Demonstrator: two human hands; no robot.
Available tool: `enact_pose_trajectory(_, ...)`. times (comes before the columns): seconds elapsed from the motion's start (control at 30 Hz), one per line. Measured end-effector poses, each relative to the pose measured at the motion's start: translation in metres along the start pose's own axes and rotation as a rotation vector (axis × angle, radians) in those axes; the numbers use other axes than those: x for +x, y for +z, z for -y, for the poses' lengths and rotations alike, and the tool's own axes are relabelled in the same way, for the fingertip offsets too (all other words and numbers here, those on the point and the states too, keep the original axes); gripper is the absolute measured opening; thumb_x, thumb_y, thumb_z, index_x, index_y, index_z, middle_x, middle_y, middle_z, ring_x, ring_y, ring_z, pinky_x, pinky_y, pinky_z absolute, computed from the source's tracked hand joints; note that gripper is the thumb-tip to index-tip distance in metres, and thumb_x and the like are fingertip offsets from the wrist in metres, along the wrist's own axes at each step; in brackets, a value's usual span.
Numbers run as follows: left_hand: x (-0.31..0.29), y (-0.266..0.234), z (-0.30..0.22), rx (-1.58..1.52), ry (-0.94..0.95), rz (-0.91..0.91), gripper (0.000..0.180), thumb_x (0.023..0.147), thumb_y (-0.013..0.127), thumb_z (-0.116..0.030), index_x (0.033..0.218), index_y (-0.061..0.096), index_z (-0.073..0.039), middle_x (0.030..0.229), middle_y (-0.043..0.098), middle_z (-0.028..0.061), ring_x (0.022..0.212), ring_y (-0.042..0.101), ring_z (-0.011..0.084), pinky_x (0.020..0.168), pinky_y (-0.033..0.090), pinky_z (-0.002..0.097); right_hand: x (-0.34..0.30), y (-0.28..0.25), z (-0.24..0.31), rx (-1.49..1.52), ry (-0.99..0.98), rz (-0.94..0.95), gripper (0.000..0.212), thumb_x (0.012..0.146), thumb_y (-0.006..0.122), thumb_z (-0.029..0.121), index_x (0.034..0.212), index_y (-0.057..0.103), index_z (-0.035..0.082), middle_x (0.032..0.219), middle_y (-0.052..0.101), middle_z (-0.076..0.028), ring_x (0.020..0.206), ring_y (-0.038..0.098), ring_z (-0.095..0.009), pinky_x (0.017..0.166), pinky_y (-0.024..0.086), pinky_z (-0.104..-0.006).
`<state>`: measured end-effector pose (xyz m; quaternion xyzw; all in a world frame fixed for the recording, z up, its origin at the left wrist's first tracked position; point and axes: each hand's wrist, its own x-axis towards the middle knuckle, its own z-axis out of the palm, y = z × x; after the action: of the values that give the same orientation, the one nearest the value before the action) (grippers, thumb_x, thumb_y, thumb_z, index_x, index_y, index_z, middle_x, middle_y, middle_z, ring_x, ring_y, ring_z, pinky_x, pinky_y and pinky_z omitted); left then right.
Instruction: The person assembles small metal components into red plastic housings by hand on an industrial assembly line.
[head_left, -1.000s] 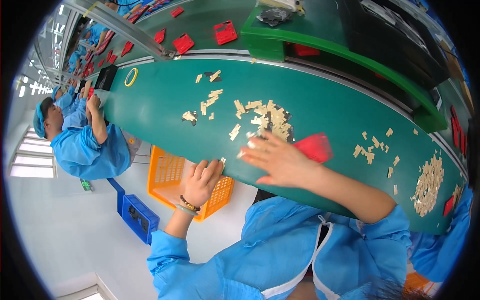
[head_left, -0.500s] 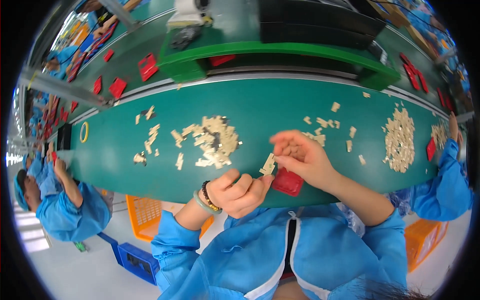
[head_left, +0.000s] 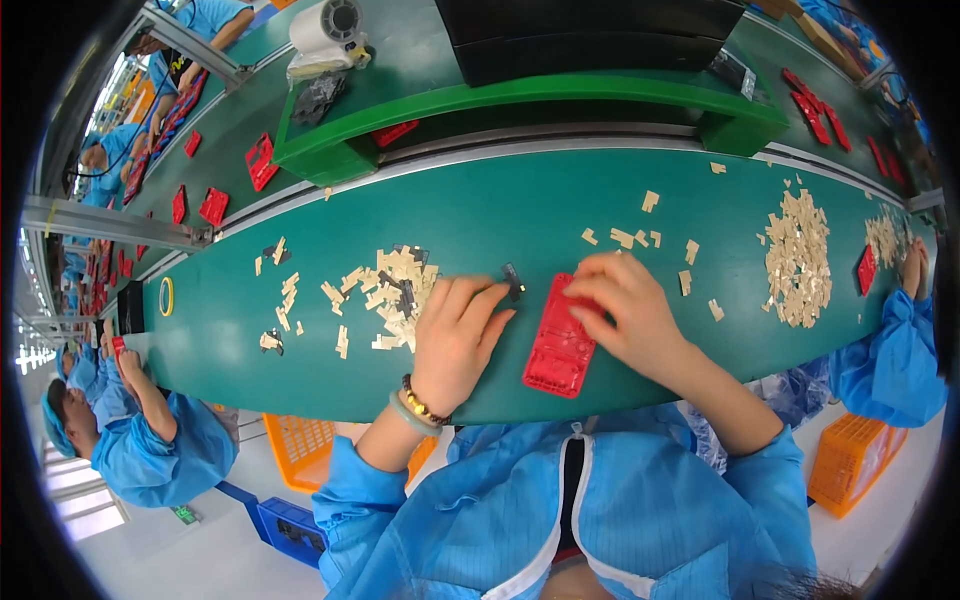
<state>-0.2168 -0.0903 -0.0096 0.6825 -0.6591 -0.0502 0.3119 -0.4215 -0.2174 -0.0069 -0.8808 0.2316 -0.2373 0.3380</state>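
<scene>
From afar I see a yellow ring (head_left: 162, 298) at left, an orange basket (head_left: 298, 440) and blue bin (head_left: 290, 532) near left, a white roll (head_left: 316, 28) on the far green shelf (head_left: 430, 113), and an orange crate (head_left: 850, 465) near right.

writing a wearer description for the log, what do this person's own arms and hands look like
Blue sleeves end around the elbows. The left hand, ungloved, has a beaded bracelet, dark with gold-coloured beads, and a smooth, pale greenish bangle at its wrist. The right hand, also ungloved, shows no jewellery.
</scene>
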Motion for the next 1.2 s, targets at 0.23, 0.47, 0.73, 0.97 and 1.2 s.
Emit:
enact_pose_trajectory(0.23, -0.054, -0.018, 0.000, 0.148, 0.296, 0.407, 0.059, 0.075, 0.074, -0.033, 0.120, 0.061, 0.002, 0.126, 0.056, 0.0130, 0.113, 0.052, 0.0305, 0.095, 0.042, 0.0409, -0.029, 0.002, -0.015, -0.047, -0.339, 0.354, 0.034, 0.079, 0.073, 0.018, 0.111, 0.065, 0.008, 0.131, 0.056, -0.010, 0.131, 0.047, -0.029, 0.110, 0.037, -0.0447)
enact_pose_trajectory(0.47, -0.112, -0.029, 0.023, 0.240, 0.741, 0.248, 0.030, 0.080, 0.067, -0.017, 0.102, 0.068, 0.003, 0.104, 0.065, 0.0119, 0.098, 0.061, 0.0239, 0.085, 0.050, 0.0350, -0.011, 0.005, -0.003, -0.104, -0.435, 0.331, 0.028, 0.082, 0.070, 0.014, 0.109, 0.065, 0.009, 0.125, 0.058, -0.009, 0.122, 0.054, -0.026, 0.100, 0.044, -0.0420)
enact_pose_trajectory(0.73, -0.084, -0.031, 0.000, -0.228, 0.132, -0.073, 0.019, 0.075, 0.073, 0.003, 0.092, 0.066, 0.000, 0.094, 0.067, 0.0131, 0.085, 0.066, 0.0263, 0.069, 0.054, 0.0339, -0.017, 0.018, 0.035, 0.432, -0.033, 0.132, 0.034, 0.081, 0.070, -0.003, 0.114, 0.064, 0.003, 0.121, 0.059, -0.012, 0.089, 0.063, -0.015, 0.072, 0.052, -0.0266)
enact_pose_trajectory(0.97, -0.027, -0.001, -0.046, -1.016, -0.250, -0.441, 0.007, 0.087, 0.069, 0.002, 0.092, 0.064, 0.005, 0.091, 0.066, 0.0128, 0.084, 0.062, 0.0156, 0.074, 0.050, 0.0261, 0.013, 0.020, 0.043, 0.970, 0.111, 0.002, 0.020, 0.087, 0.061, -0.009, 0.105, 0.063, -0.003, 0.105, 0.061, -0.010, 0.086, 0.064, -0.013, 0.075, 0.055, -0.0263)
enact_pose_trajectory(1.2, -0.012, -0.012, -0.044, -0.904, -0.317, -0.095, 0.009, 0.087, 0.069, 0.001, 0.094, 0.064, 0.003, 0.087, 0.065, 0.0065, 0.082, 0.062, 0.0117, 0.073, 0.051, 0.0243, 0.023, -0.005, 0.041, 0.712, 0.099, 0.071, 0.017, 0.082, 0.059, -0.010, 0.096, 0.066, -0.003, 0.096, 0.064, -0.009, 0.080, 0.064, -0.012, 0.070, 0.052, -0.0242)
